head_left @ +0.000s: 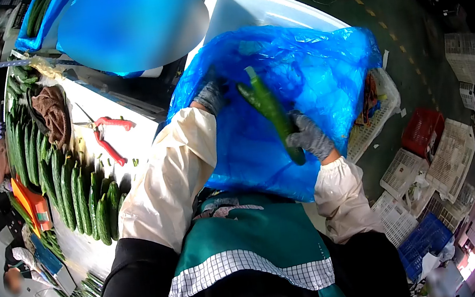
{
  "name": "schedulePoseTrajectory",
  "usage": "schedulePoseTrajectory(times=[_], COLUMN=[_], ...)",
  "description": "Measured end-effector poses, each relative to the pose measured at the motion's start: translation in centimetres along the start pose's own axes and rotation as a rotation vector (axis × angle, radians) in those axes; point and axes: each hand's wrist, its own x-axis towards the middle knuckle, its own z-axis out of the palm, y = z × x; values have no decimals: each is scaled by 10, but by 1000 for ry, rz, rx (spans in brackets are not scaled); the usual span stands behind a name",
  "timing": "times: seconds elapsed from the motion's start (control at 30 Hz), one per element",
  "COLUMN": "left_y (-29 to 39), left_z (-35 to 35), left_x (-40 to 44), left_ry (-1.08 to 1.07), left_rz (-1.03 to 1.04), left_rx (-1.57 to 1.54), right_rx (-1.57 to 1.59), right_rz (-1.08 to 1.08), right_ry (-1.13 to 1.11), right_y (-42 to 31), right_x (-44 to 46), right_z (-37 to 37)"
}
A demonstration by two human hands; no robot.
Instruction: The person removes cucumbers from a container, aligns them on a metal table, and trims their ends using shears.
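My right hand [310,136], in a grey glove, is closed around the lower part of green cucumbers [268,106]; two tips show, spread slightly apart. They are tilted above a blue plastic liner [250,153] that covers a white bin [266,4]. My left hand [211,95], also gloved, is at the left side of the liner, its wrist against the plastic. Its fingers are in shadow, so I cannot tell whether they grip anything.
To the left, a white table [83,155] bears a row of cucumbers [67,190], red-handled scissors [107,136], a brown cloth [52,114] and an orange tool [31,202]. Crates, including a red one [422,133] and a blue one [424,244], stand at right. Other people are at far left.
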Motion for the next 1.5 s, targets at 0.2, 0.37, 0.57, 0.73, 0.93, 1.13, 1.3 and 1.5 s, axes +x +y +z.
schedulePoseTrajectory(times=[0.2,0.37,0.57,0.73,0.93,1.13,1.3,1.5], left_y=[49,38,109,129,115,77,32,-11], left_z=[-18,8,-37,-78,-86,-112,-139,-150], left_x=[-48,-50,-111,-145,-162,-189,-242,-288], left_ry=[139,123,129,255,-127,-143,-48,-152], left_rz=[-32,-92,-104,233,551,632,681,724], left_rx=[-541,179,413,85,-664,-832,-1082,-1578], right_rx=[794,1269,1221,1222,1047,615,-21,-288], right_rz=[-249,-399,-498,-519,-354,-386,-588,-852], right_ry=[-178,-294,-322,-333,-16,135,232,228], right_y=[-11,-37,-41,-61,-100,-159,-181,-210], right_x=[-9,-28,-27,-19,-6,14,19,3], right_z=[-19,-9,0,13,58,133,189,258])
